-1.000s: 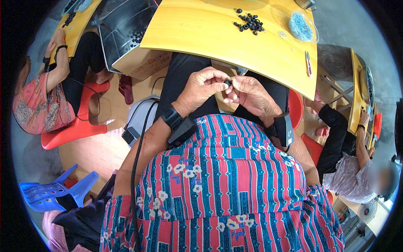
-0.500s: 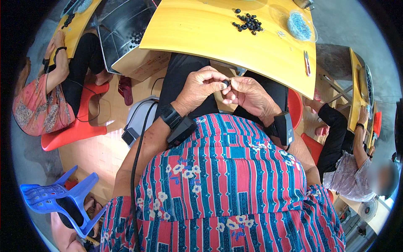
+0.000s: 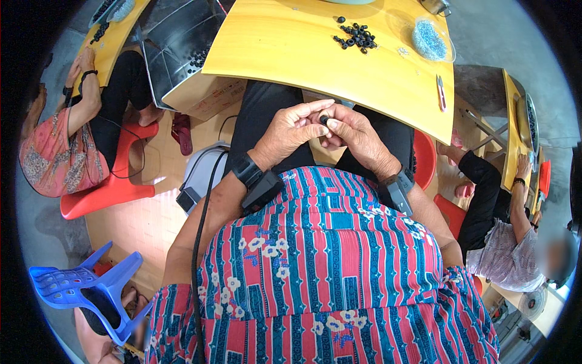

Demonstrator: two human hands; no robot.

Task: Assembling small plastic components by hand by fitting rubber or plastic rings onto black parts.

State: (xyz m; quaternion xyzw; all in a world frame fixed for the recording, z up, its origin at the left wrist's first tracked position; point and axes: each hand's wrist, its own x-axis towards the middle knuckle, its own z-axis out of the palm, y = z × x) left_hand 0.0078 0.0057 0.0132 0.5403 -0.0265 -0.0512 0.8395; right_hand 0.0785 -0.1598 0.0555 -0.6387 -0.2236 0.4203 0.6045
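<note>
A small round black part, perhaps plastic or rubber, is pinched between the thumb and fingers of my right hand above my lap. My left hand comes up close beside it. Its index finger stretches over the right fingers and its thumb points below the part, with a gap between them. Whether the left thumb touches the part is hard to tell. Beyond my hands, a loose pile of similar black parts lies on the yellow table.
On the table are a clear bowl of pale blue bits, small snips and a metal cup. A dark-lined carton stands left of the table. Co-workers sit at both sides. A blue stool is behind at left.
My right hand has shifted slightly left and turned, and the black part now sits against its thumb. The left index finger and thumb have spread apart from their pinch on the part.
</note>
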